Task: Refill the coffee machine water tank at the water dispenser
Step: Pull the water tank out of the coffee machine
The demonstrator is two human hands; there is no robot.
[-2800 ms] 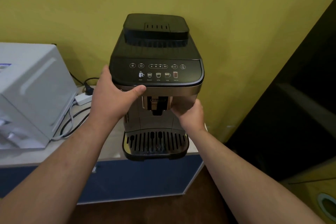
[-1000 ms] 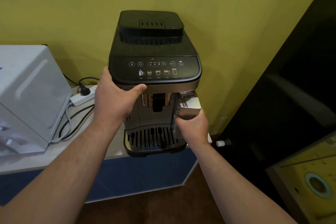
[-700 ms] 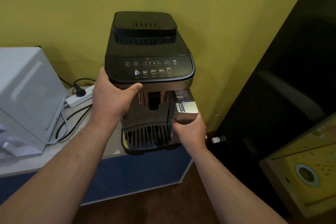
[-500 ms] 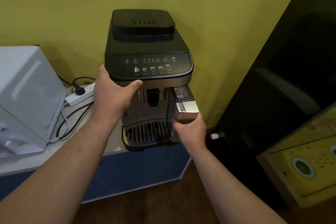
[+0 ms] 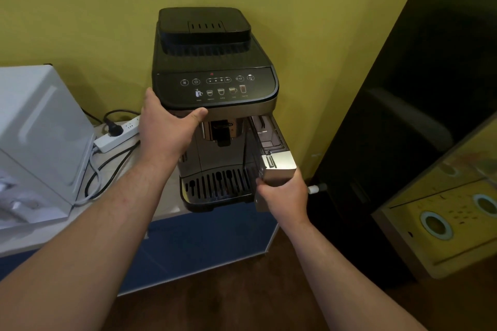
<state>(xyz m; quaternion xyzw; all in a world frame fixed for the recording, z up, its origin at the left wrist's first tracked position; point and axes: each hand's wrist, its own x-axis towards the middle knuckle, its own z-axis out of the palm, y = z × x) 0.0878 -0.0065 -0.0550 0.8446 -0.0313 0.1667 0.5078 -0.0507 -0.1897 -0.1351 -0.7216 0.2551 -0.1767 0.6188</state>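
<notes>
Head cam, looking down: right hand [image 5: 285,196] wrapped round the silver front end of the water tank [image 5: 279,166], fingers curled onto its left edge, so definitely grasping it. Tank partway out of the right front of the coffee machine [image 5: 212,59], clear body showing behind the silver face, rear end tucked inside the housing. Over on the other side, left hand [image 5: 166,131] gripping the machine's upper left front corner, thumb hooked under the lip of the control panel [image 5: 215,86], fingers round the side. Slotted black drip tray [image 5: 215,185] just left of the right hand, down at the machine's base. Whole thing parked on a white table [image 5: 32,236] with a blue front, backed up against a yellow wall [image 5: 80,8]. White power strip [image 5: 118,137] with a black plug [image 5: 114,127] off to the left, cables [image 5: 107,169] trailing, then a white boxy appliance [image 5: 40,129] beyond that. Dark cabinet [image 5: 403,115] on the right, brown floor [image 5: 215,303] below.
</notes>
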